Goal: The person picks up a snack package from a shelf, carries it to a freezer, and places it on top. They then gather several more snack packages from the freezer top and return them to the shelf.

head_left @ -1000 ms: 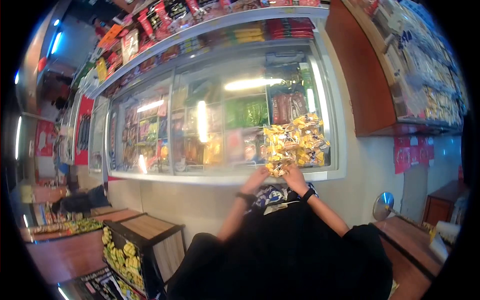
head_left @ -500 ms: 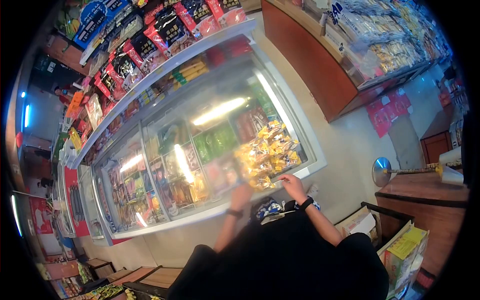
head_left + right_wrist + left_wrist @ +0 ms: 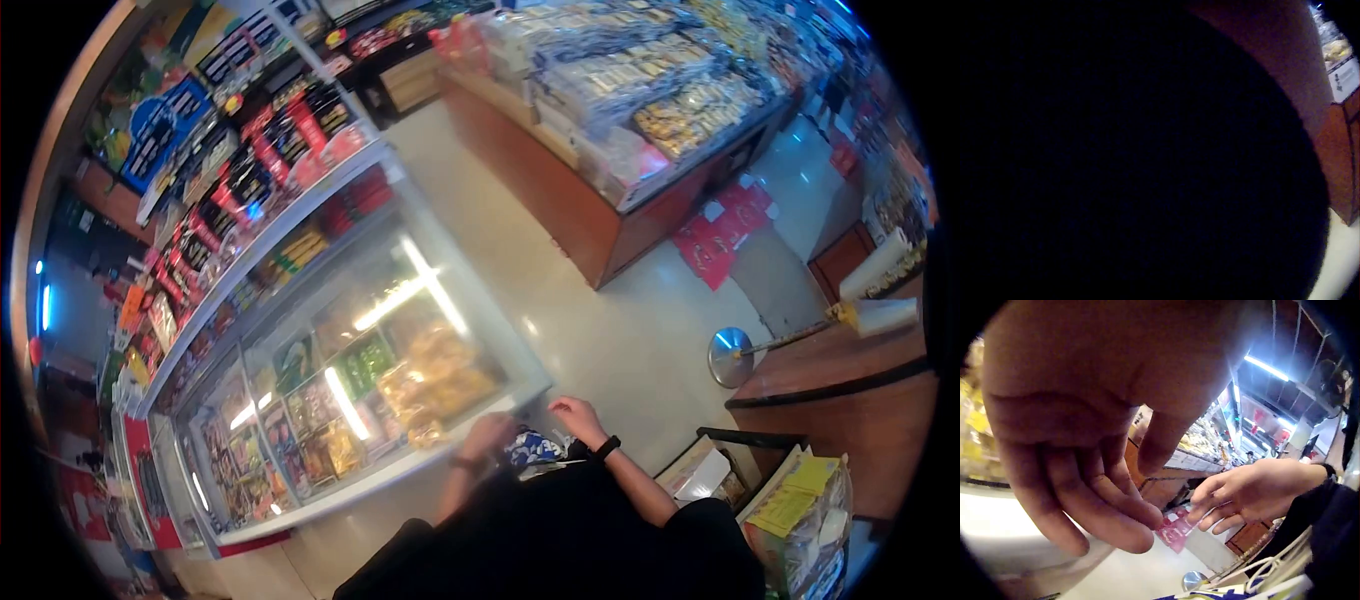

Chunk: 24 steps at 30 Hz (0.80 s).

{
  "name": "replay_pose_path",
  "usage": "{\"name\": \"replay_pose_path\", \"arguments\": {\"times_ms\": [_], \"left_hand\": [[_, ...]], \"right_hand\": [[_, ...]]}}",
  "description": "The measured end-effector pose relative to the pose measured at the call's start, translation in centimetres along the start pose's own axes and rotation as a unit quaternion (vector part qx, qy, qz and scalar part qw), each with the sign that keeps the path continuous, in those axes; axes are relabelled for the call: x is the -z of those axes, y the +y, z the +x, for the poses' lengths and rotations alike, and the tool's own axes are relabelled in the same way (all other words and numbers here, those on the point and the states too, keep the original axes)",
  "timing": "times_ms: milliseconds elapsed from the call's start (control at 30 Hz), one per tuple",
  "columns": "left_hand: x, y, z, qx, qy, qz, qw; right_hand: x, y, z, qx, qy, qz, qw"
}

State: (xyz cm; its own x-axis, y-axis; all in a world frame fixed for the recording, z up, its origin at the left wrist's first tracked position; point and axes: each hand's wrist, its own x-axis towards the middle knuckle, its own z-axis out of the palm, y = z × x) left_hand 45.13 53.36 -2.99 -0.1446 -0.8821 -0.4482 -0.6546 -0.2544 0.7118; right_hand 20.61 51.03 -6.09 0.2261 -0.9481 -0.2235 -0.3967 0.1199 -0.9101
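A clear bag of yellow-wrapped snacks lies on the glass lid of the chest freezer. My left hand hovers at the freezer's near edge, just right of the bag's lower end. In the left wrist view the left hand has loosely curled fingers and holds nothing. My right hand is off the freezer's corner, over the floor. The left wrist view shows the right hand relaxed and empty too. The right wrist view is almost wholly dark.
Racks of red and black snack packs run above the freezer. A wooden counter stacked with wrapped goods stands across the aisle. A round metal post base, a wooden table and an open box are at right. A blue-white bag hangs at my chest.
Both hands have let go of the yellow snack bag and drawn back toward my body. The bag stays on the freezer lid. My head has turned right, toward the aisle.
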Motion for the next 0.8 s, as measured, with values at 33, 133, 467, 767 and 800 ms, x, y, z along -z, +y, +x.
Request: {"name": "replay_pose_path", "arguments": {"times_ms": [33, 133, 467, 767, 800], "left_hand": [[-1.6, 1.3, 1.6, -0.006, 0.008, -0.005, 1.000], [-5.1, 6.5, 5.1, 0.011, -0.072, -0.002, 0.997], [-12.1, 20.7, 17.1, -0.111, -0.227, -0.030, 0.967], [-17.6, 26.6, 31.0, -0.218, -0.232, -0.074, 0.945], [-17.7, 27.7, 32.7, -0.189, -0.244, -0.098, 0.946]], "right_hand": [[2.1, 0.5, 0.1, -0.014, 0.000, -0.027, 1.000], [7.8, 2.6, -1.0, -0.063, 0.024, -0.045, 0.997], [19.5, 13.0, -3.5, -0.122, 0.257, 0.159, 0.945], [28.6, 14.7, 4.6, -0.123, 0.187, 0.066, 0.972], [29.5, 15.4, 5.8, -0.128, 0.203, 0.134, 0.961]]}}
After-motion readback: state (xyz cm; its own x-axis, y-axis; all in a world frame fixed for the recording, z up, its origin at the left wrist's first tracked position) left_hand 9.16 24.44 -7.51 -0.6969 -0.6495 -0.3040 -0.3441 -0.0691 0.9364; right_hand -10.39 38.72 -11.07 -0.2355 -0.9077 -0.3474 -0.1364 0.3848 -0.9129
